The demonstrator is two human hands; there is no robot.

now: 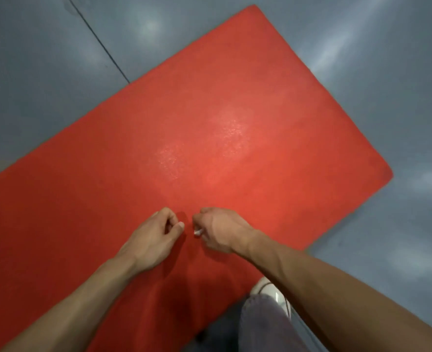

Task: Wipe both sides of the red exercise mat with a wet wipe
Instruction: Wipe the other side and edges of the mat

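Where the head camera looked down, the red exercise mat (209, 138) lay flat on a grey floor (44, 72), set at a slant so that its far corner pointed toward the top of the view and its right corner reached out toward the right side. A thin dark seam (98, 39) ran across the floor at the upper left and met the mat's far long edge. Two pale, shiny patches showed near the middle of the mat's upper surface.

Both hands were held close together over the near part of the mat, side by side with a small gap between them. The left hand (156, 237) had its fingers curled inward, thumb tip against the fingertips; whether anything was caught between them could not be told. The right hand (220, 229) was curled too, knuckles up, and a small bit of white stuck out from under its fingers on the side facing the left hand. That white bit looked like the wet wipe (197, 232), bunched small and gripped in the right hand, though most of it was hidden.

Lower down, a grey trouser leg (263, 323) and a white shoe (270, 290) showed beneath the right forearm, at the mat's near edge.
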